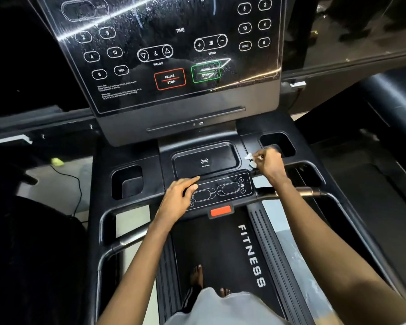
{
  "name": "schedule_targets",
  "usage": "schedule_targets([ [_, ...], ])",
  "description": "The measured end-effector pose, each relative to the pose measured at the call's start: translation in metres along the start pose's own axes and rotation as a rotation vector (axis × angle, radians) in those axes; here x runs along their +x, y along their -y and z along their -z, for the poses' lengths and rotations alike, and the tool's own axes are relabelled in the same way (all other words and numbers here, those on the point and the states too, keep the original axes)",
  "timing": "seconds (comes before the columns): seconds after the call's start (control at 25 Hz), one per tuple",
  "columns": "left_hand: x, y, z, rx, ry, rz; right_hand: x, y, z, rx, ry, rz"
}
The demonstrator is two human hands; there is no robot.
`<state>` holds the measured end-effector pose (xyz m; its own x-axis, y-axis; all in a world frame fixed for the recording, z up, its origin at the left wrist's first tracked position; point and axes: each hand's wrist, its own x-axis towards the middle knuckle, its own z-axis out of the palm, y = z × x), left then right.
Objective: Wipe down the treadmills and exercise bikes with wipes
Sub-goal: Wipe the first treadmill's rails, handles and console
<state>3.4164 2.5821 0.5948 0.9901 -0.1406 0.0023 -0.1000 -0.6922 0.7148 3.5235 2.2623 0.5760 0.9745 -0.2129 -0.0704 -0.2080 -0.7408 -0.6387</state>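
Black glossy treadmill console (174,55) fills the view; left hand (178,198) rests flat on the lower control panel (223,191), right hand (270,164) pinches a crumpled white wipe (250,159).

The glossy black treadmill console panel (164,55) reads TIME, SPEED, INCLINE and PROG, with ringed numbers 2, 4, 6, 8, 10 on both sides. Its red-outlined button (170,79) says PAUSE STOP. The black running belt (209,245) bears FITNESS in white.
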Motion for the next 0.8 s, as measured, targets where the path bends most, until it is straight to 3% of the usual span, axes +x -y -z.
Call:
schedule_targets([
  [0.12,-0.002,0.002,-0.003,-0.032,-0.029,-0.001,-0.026,-0.006,-0.003,-0.015,0.025,0.047],
  [0.28,-0.008,0.0,-0.005,-0.032,-0.059,0.023,-0.063,0.001,0.017,0.175,-0.06,-0.02],
  [0.44,-0.015,-0.008,-0.003,-0.017,-0.084,0.08,-0.104,0.029,0.026,0.364,-0.163,0.112],
  [0.56,-0.028,-0.002,-0.004,0.0,-0.068,0.203,-0.128,0.032,0.006,0.325,-0.14,0.253],
  [0.68,-0.057,0.018,-0.007,0.0,-0.03,0.288,-0.136,0.03,-0.014,0.317,-0.16,0.269],
  [0.8,-0.08,0.036,-0.011,0.163,-0.021,0.227,-0.147,0.048,-0.029,0.313,-0.118,0.326],
])
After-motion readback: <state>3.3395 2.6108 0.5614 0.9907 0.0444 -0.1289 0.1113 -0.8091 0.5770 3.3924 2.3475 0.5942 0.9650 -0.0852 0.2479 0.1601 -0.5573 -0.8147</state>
